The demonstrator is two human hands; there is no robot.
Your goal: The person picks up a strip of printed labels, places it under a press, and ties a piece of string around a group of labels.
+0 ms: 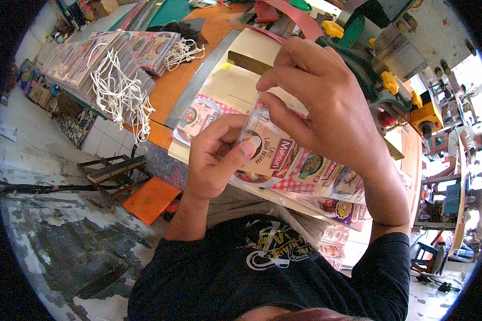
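Observation:
My left hand (217,155) grips a printed food card in a clear plastic sleeve (268,150), its thumb flat on the front. The card is tan with a red checked border and food pictures, tilted above the table. Over the sleeve's upper end is my right hand (316,91), thumb and forefinger drawn together in a pinch. Anything between those fingertips is too small to make out. Another printed card (197,120) lies behind my left hand on the pale work board (251,45). More printed cards (340,208) sit under my right forearm, partly hidden.
Stacks of sleeved cards (139,48) with white string loops (120,88) stand on the orange table (211,21) at the left. A dark machine with yellow knobs (391,83) stands at the right, near a metal bar (246,61). Another person (463,142) is far right.

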